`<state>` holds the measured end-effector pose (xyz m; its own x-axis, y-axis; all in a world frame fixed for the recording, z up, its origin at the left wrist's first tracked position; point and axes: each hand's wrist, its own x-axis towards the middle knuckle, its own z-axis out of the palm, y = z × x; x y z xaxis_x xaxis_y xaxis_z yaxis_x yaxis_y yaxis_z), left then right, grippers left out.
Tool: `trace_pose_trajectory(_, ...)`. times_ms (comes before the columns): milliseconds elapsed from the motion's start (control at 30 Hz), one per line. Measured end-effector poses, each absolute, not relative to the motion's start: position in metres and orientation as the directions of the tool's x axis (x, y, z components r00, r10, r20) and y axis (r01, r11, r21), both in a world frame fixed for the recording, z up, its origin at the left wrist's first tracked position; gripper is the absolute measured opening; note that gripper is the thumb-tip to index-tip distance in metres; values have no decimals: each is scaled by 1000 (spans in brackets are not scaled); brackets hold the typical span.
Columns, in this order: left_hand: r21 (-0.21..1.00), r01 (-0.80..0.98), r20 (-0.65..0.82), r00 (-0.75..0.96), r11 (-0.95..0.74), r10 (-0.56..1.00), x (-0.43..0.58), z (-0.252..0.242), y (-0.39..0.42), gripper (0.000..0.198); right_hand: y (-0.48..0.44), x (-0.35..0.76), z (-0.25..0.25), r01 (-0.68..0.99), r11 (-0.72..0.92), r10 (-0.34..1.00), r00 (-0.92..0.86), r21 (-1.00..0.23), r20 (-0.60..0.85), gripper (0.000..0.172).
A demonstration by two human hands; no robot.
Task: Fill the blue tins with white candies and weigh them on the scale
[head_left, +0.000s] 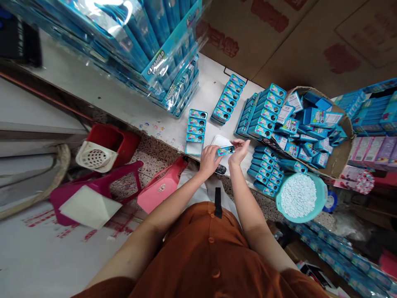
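Observation:
A small blue candy box (226,151) with a printed front lies level between my two hands, above the table's front edge. My left hand (209,160) is closed on the box's left end. At the other end my right hand (238,152) cups the box, its fingers curled against the end and partly hidden. Beneath the hands is a white flat object (218,140), partly covered, with a dark rounded item (221,169) at its front. Just left stands a short row of matching boxes (196,130), with a pale open-looking tray (194,147) at its near end.
More box rows (228,99) stand behind, with stacks (265,169) at right. A cardboard carton (347,136) holds loose boxes. A turquoise tub (281,203) contains white pellets. Plastic-wrapped display packs (155,62) rise at left. A magenta stool (74,190) and pink bin (161,188) stand below.

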<state>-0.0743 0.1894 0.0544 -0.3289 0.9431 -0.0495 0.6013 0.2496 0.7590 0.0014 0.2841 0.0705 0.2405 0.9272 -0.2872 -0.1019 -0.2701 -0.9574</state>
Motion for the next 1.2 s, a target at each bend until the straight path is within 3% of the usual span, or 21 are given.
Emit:
trace_pose_trajectory(267,751,612,-56,-313,247,948,-75,55,190,36,279,7,68,-11,-184,958,224,-983,-181,54)
trace_pose_trajectory(433,715,650,-72,-296,256,953,-84,56,185,49,271,43,75,74,-142,964,235,-987,-121,52)
trace_pose_trajectory(600,666,683,-93,-324,300,942,-104,52,150,52,247,112,76,261,-174,961,257,-949,-106,52)
trace_pose_trajectory(767,589,712,-154,-366,383,918,-113,44,99,47,211,189,68,463,-204,960,267,-862,-84,51)
trace_pose_trajectory(933,537,733,-176,-387,418,905,-103,39,69,45,185,266,66,567,-280,904,427,-774,-14,49)
trace_pose_trajectory(1200,509,756,-198,-363,412,910,-75,45,56,42,175,398,59,783,-453,758,590,-427,277,42)
